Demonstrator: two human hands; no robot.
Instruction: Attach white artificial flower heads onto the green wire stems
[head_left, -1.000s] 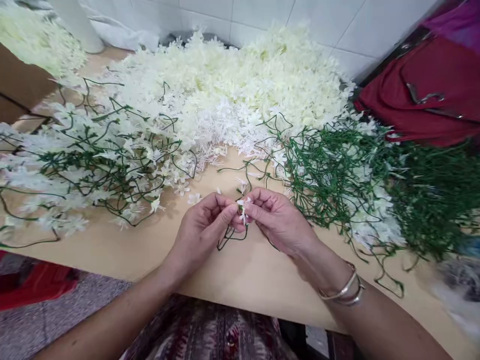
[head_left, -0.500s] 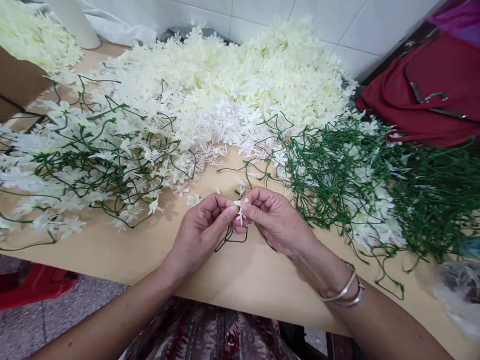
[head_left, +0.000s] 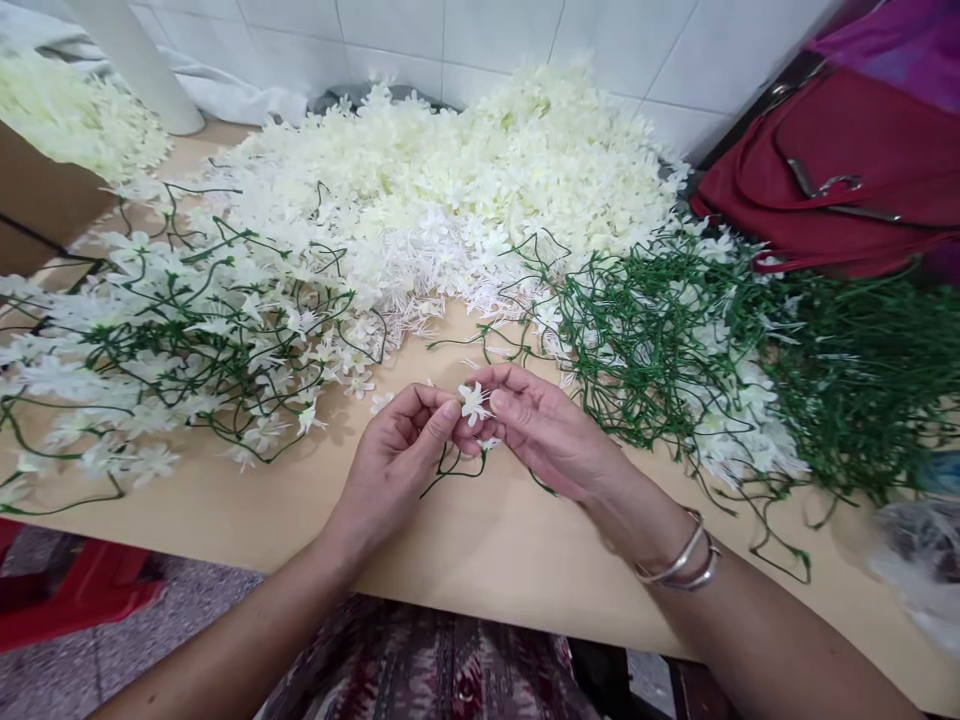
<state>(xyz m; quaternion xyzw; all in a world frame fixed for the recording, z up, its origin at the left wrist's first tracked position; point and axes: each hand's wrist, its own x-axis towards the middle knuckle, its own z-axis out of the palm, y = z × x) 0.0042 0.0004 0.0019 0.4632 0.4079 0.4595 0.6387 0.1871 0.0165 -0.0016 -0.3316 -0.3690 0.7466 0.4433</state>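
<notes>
one white flower (head_left: 473, 403) is in hand, held up between the fingertips at the near middle of the table (head_left: 300, 520). its petals are spread and thin stamens point toward the right side. the left hand (head_left: 394, 455) grasps it, thumb and forefinger pinching at its left edge. the right hand (head_left: 555, 430) is curled close, thumb tip at the stamens; whether it also grips the flower, i cannot tell.

on progress: the left-hand heap (head_left: 172, 345) shows many white flowers mingled with green stems, a good number visibly joined; these are judged done. at the right, a tangle of green stems (head_left: 637, 345) lies partly over white flowers, and a darker mass of greenery (head_left: 862, 390) sits beyond it. most stems in that tangle show no flower at their tips and are judged unworked. behind, a large pile of loose blossoms (head_left: 465, 160) runs along the tiled wall (head_left: 495, 30), likewise judged unworked. by these heaps, much is left. the piece in hand is judged part-way; its join to any stem is hidden by the fingers.

on position: the flower lies just right of the left thumb tip, touching it. a second white flower (head_left: 489, 443) shows just below, between the hands, with a green stem (head_left: 469, 474) hanging beneath.
</notes>
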